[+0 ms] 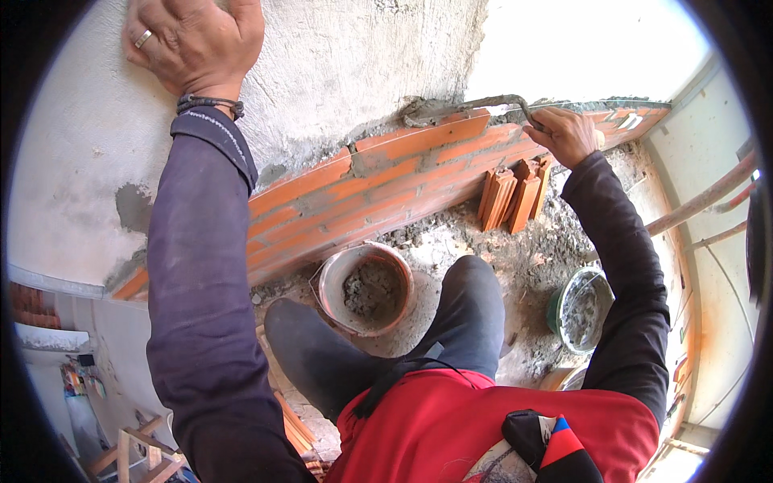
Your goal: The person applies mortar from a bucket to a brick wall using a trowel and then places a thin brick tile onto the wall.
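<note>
My right hand (pixel 567 134) is closed around the handle of a trowel (pixel 475 105). The trowel's bent neck reaches left, and its mortar-smeared blade is at the top edge of a low brick wall (pixel 386 173). Wet grey mortar lies along that edge, against the plaster behind. Far to the left, my left hand (pixel 197 44) rests against the rough whitish plastered wall (pixel 338 56), with its fingertips partly cut off by the picture's upper edge. It shows no tool. A bucket (pixel 366 288) with mortar inside stands between my knees and the brick wall.
Several loose hollow bricks (pixel 515 193) stand against the low wall. A green-sided bucket (pixel 581 310) with grey mix is by my right arm. Wooden poles (pixel 704 193) lean at the right. More bricks (pixel 294 423) lie near my left leg, and a wooden frame (pixel 137 451) stands lower left.
</note>
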Available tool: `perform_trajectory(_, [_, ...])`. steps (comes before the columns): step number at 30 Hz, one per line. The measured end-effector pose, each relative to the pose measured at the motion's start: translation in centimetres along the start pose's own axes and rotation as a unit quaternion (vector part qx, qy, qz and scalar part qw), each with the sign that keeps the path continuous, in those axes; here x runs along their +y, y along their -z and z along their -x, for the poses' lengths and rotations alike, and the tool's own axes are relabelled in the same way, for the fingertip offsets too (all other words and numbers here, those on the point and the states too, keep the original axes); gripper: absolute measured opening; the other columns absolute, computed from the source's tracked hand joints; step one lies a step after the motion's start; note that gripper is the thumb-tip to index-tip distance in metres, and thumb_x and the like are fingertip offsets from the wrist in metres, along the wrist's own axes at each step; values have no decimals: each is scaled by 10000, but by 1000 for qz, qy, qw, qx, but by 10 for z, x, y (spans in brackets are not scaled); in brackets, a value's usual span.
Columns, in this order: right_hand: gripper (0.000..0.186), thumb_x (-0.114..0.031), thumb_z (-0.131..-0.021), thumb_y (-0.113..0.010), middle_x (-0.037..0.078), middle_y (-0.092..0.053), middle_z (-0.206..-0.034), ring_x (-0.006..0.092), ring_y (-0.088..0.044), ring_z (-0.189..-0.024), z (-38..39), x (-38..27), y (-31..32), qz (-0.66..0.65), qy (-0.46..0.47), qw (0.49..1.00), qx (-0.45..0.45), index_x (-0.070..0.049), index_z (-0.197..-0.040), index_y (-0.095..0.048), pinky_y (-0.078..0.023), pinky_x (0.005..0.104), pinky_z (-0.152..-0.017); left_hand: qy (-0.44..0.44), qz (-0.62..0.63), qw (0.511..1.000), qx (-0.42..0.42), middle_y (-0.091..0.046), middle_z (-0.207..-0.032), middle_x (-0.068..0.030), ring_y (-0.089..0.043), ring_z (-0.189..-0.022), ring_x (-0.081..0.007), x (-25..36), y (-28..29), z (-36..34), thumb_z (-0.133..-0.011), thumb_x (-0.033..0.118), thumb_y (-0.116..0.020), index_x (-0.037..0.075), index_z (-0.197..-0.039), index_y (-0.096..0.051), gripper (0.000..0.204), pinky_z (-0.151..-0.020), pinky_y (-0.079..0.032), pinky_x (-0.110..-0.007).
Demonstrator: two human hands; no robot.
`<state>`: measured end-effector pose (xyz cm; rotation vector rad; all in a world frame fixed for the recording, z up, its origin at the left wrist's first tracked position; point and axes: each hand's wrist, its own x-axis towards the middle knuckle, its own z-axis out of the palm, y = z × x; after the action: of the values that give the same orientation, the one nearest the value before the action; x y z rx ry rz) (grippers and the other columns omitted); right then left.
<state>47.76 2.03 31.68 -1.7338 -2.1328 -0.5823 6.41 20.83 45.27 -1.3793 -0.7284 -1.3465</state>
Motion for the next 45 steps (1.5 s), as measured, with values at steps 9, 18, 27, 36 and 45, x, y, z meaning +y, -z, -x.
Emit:
perform_trajectory(9, [235, -311, -862, -721, 53, -615, -712, 275, -625, -644, -4, 4, 2, 3, -14, 1000, 9, -96, -827, -633, -473, 400, -566, -26, -24, 999, 29, -450, -1432, -234, -416, -1326, -421, -11, -10, 3, -939, 352, -539, 34, -1320, -501, 499, -1087, -312, -535])
perform_trajectory(18, [241, -308, -864, -714, 42, -590, -697, 264, -618, -647, 2, 1, -5, 7, 16, 999, 32, -106, -800, -599, -479, 401, -565, -14, -11, 1000, 1, -448, -1434, -237, -415, -1326, -424, 0, 0, 0, -937, 353, -536, 34, -1322, -502, 502, -1092, -303, -528])
perform_trajectory(27, [206, -317, -874, -704, 14, -595, -733, 235, -631, -681, 3, -23, -18, 47, 13, 998, 46, -139, -834, -608, -497, 391, -582, -26, -16, 999, 23, -450, -1431, -238, -417, -1320, -423, -3, -5, 2, -926, 332, -551, 20, -1312, -504, 499, -1090, -303, -529])
perform_trajectory(36, [192, -325, -842, -731, -19, -652, -799, 220, -666, -766, 20, -38, -26, 44, -56, 995, 70, -157, -882, -647, -526, 366, -636, -18, -21, 999, 21, -456, -1417, -246, -426, -1309, -433, 3, -1, 0, -923, 323, -568, 28, -1305, -512, 486, -1082, -315, -536])
perform_trajectory(45, [205, -305, -841, -741, 7, -666, -797, 245, -670, -732, 23, -34, -23, 13, -73, 995, 65, -127, -877, -647, -523, 373, -620, -11, -2, 1000, 13, -448, -1424, -243, -422, -1307, -436, -1, 0, 1, -913, 334, -567, 35, -1304, -511, 495, -1081, -315, -534])
